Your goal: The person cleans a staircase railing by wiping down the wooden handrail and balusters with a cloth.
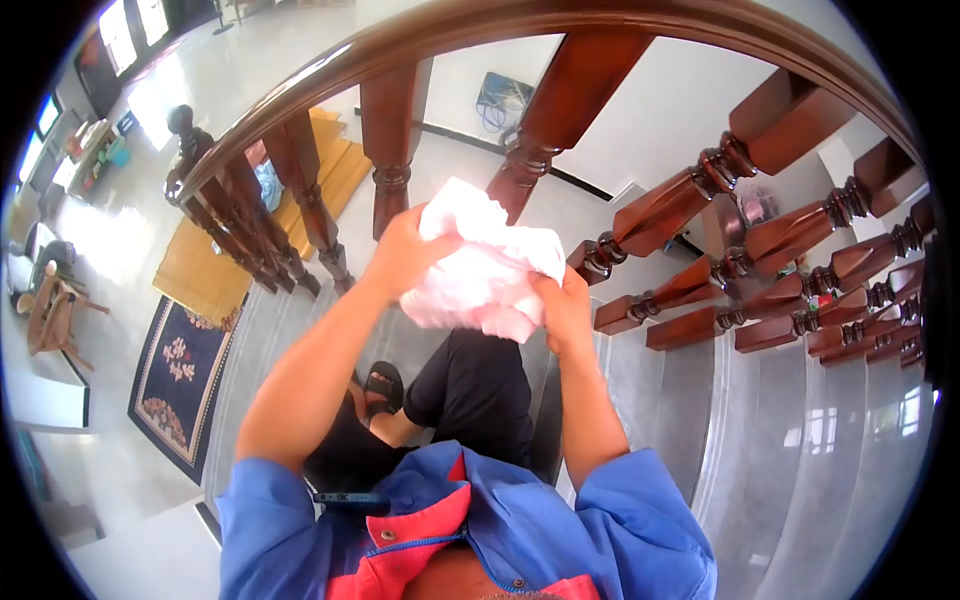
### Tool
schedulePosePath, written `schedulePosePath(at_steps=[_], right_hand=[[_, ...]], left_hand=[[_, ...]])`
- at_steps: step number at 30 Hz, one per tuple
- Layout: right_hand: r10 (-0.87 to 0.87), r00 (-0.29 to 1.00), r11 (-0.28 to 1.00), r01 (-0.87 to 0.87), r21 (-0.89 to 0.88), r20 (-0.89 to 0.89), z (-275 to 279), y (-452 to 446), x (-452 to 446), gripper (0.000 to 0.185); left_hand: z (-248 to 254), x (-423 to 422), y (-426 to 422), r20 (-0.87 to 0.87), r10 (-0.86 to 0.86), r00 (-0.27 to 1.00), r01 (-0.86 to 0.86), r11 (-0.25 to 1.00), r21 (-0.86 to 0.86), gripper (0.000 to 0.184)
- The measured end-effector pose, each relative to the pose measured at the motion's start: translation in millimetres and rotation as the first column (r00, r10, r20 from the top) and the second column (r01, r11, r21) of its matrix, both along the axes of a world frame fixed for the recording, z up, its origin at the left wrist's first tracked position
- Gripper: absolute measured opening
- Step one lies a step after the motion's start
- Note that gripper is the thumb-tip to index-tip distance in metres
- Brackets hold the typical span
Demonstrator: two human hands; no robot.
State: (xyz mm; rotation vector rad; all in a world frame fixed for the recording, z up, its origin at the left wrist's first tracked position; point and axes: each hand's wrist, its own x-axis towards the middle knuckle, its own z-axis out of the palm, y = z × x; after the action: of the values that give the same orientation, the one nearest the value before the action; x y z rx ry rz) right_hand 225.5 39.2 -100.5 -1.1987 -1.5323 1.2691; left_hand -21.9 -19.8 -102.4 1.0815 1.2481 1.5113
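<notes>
A crumpled pale pink-white cloth point(485, 270) is held up in front of me between both hands, above my knees. My left hand point(410, 250) grips its left side, with the thumb lying over the fabric. On the right edge, my right hand point(562, 308) pinches the cloth between thumb and fingers. The fabric is bunched and its lower edge is slightly blurred. Just beyond the cloth stand the dark red-brown wooden balusters point(392, 140) of a stair railing.
A curved wooden handrail point(480, 22) runs across the top. Grey stone steps point(680, 430) lie on the right. At lower left is a dark floral mat point(180, 380), near yellow boards point(200, 265). A wooden chair point(58, 315) stands at far left. My sandalled foot point(384, 388) rests below.
</notes>
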Motion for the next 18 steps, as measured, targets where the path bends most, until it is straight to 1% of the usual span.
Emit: schedulePosePath(at_steps=[1, 2, 3, 4, 5, 6, 7, 8, 9, 10, 11, 12, 13, 14, 15, 16, 17, 18], right_hand=[[0.003, 0.954, 0.95, -0.096, -0.296, -0.299, 12, -1, 2, 0.031], [-0.002, 0.897, 0.923, -0.169, -0.346, -0.442, 20, 0, 7, 0.029], [0.005, 0.89, 0.932, -0.17, -0.32, -0.456, 25, 6, 19, 0.029], [-0.032, 0.842, 0.873, -0.238, -0.425, -0.539, 30, 13, 34, 0.026], [-0.079, 0.787, 0.797, -0.318, -0.513, -0.612, 32, 19, 42, 0.023], [-0.195, 0.779, 0.853, -0.166, -0.495, -0.596, 58, 7, 38, 0.018], [-0.2, 0.725, 0.895, -0.139, -0.424, -0.659, 85, 0, 42, 0.02], [-0.19, 0.696, 0.945, -0.063, -0.322, -0.692, 106, -2, 48, 0.025], [0.018, 0.625, 0.988, -0.132, -0.083, -0.781, 110, 12, 66, 0.032], [0.047, 0.582, 0.999, -0.024, 0.041, -0.812, 135, 14, 70, 0.039], [0.248, 0.595, 0.953, -0.009, 0.302, -0.765, 165, 5, 73, 0.042], [0.42, 0.658, 0.838, -0.016, 0.545, -0.626, 188, 7, 82, 0.05], [0.388, 0.719, 0.764, 0.1, 0.638, -0.577, 219, -5, 75, 0.059], [0.469, 0.757, 0.616, 0.09, 0.783, -0.456, 247, -3, 72, 0.062], [0.517, 0.791, 0.475, 0.053, 0.878, -0.327, 274, -3, 69, 0.063], [0.391, 0.897, 0.294, 0.09, 0.951, -0.206, 299, 4, 67, 0.067], [0.17, 0.97, 0.123, 0.153, 0.981, -0.173, 321, 9, 61, 0.071], [-0.116, 0.984, -0.138, 0.12, 0.983, -0.136, 342, 24, 63, 0.072]], left_hand=[[2, 6, -3, -0.01, -0.004, 1.0, 0.004, 1.0, 0.014, 0.039], [6, 15, -5, 0.095, -0.041, 0.995, 0.037, 0.998, 0.043, 0.041], [11, 22, -5, 0.196, -0.085, 0.977, 0.07, 0.994, 0.079, 0.043], [17, 29, -4, 0.258, -0.124, 0.958, 0.095, 0.988, 0.122, 0.049], [24, 35, -4, 0.239, -0.135, 0.962, 0.103, 0.985, 0.142, 0.049], [33, 42, -6, 0.348, -0.177, 0.921, 0.113, 0.974, 0.194, 0.049], [43, 51, -8, 0.455, -0.22, 0.863, 0.119, 0.963, 0.242, 0.05], [61, 62, -12, 0.471, -0.291, 0.833, 0.115, 0.923, 0.367, 0.051], [73, 72, -15, 0.413, -0.315, 0.854, 0.104, 0.882, 0.459, 0.055], [91, 81, -15, 0.34, -0.313, 0.887, 0.095, 0.843, 0.529, 0.058], [109, 91, -16, 0.272, -0.302, 0.914, 0.087, 0.799, 0.595, 0.06], [126, 100, -13, 0.186, -0.24, 0.953, 0.079, 0.786, 0.613, 0.062], [144, 107, -9, 0.1, -0.17, 0.98, 0.07, 0.772, 0.631, 0.063], [165, 113, -5, 0.014, -0.057, 0.998, 0.032, 0.729, 0.683, 0.06], [188, 119, -2, -0.065, 0.065, 0.996, 0.003, 0.681, 0.732, 0.058], [211, 125, 1, -0.126, 0.152, 0.98, -0.001, 0.642, 0.767, 0.059], [233, 132, 5, -0.184, 0.242, 0.953, 0.002, 0.601, 0.8, 0.06], [249, 139, 15, -0.21, 0.302, 0.93, 0.015, 0.539, 0.842, 0.063]])
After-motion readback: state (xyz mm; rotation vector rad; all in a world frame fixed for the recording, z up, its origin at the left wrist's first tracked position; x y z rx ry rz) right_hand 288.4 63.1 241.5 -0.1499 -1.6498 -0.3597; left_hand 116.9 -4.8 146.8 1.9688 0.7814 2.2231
